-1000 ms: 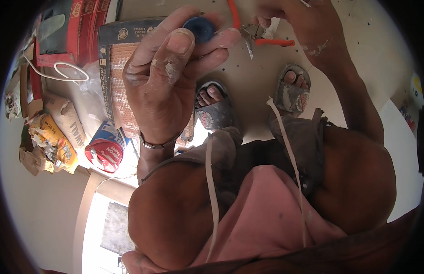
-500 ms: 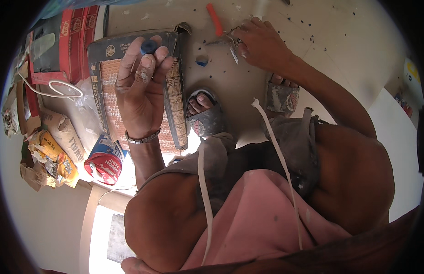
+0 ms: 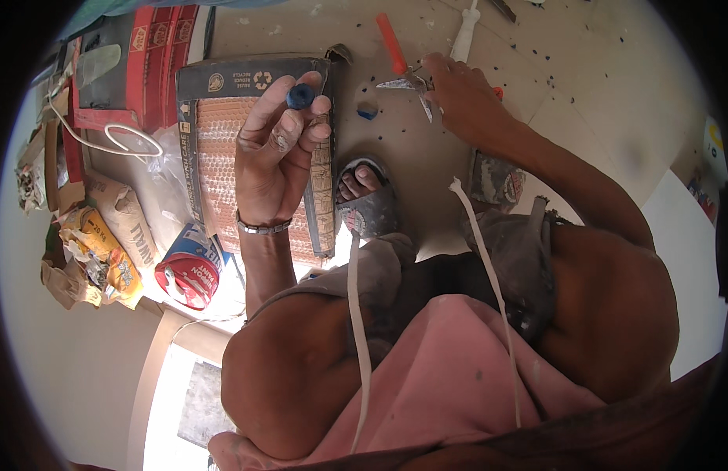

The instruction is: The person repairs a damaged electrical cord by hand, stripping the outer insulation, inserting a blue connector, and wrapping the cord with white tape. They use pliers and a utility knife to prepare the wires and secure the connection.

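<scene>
My left hand point(image 3: 273, 149) is raised over a flat carton, palm up. Its thumb and fingertips pinch a small round dark-blue piece point(image 3: 300, 96) with a hollow in its middle. Low over the floor, my right hand point(image 3: 466, 98) is curled over a pair of snips with red handles point(image 3: 391, 43). The metal blades are spread apart; one handle sticks out past my fingers, and a bit of red shows beyond the hand. Most of the grip is hidden under the palm. A blue offcut point(image 3: 367, 112) lies on the floor between my hands.
The carton point(image 3: 258, 74) lies left of my sandalled feet. Further left are a red-and-black box point(image 3: 156, 71), a white cable point(image 3: 132, 140), a paint can point(image 3: 191, 271) and torn paper sacks point(image 3: 105, 251). A white nozzle point(image 3: 464, 35) and dark scraps lie on the floor ahead.
The whole view has shifted, so things appear further right. My left hand has moved right with the blue piece, nearer the snips. My right hand remains at the snips.
</scene>
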Demonstrator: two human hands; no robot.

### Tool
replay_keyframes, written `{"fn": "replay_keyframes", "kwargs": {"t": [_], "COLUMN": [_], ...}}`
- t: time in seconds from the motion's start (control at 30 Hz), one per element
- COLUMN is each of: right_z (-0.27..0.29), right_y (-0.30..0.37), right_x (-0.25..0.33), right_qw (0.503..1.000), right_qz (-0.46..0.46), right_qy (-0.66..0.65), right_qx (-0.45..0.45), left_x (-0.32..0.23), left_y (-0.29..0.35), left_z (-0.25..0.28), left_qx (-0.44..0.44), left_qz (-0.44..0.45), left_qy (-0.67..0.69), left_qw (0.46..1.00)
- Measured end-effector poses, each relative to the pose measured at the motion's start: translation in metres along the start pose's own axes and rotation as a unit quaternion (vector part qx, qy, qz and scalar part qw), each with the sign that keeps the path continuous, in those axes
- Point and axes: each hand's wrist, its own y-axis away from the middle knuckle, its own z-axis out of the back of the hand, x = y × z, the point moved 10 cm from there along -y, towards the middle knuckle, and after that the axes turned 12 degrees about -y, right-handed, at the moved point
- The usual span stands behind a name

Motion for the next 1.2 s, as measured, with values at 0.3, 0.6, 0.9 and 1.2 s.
{"fn": "replay_keyframes", "kwargs": {"t": [0.3,0.6,0.9,1.2], "right_z": [0.109,0.111,0.130,0.126], "right_y": [0.010,0.015,0.015,0.031], "right_x": [0.024,0.066,0.113,0.141], "right_qw": [0.881,0.943,0.949,0.902], "right_qz": [-0.060,0.066,0.299,0.417], "right_qy": [-0.463,-0.323,-0.095,0.108], "right_qx": [-0.078,0.055,-0.011,0.024], "left_x": [0.009,0.018,0.021,0.023], "left_y": [-0.002,-0.004,-0.002,0.005], "left_z": [-0.006,-0.003,-0.013,-0.010], "left_qx": [0.033,-0.019,0.017,0.019], "left_qz": [0.040,0.131,0.154,0.212], "left_qy": [0.007,-0.073,-0.144,-0.221], "left_qw": [0.999,0.989,0.977,0.952]}}
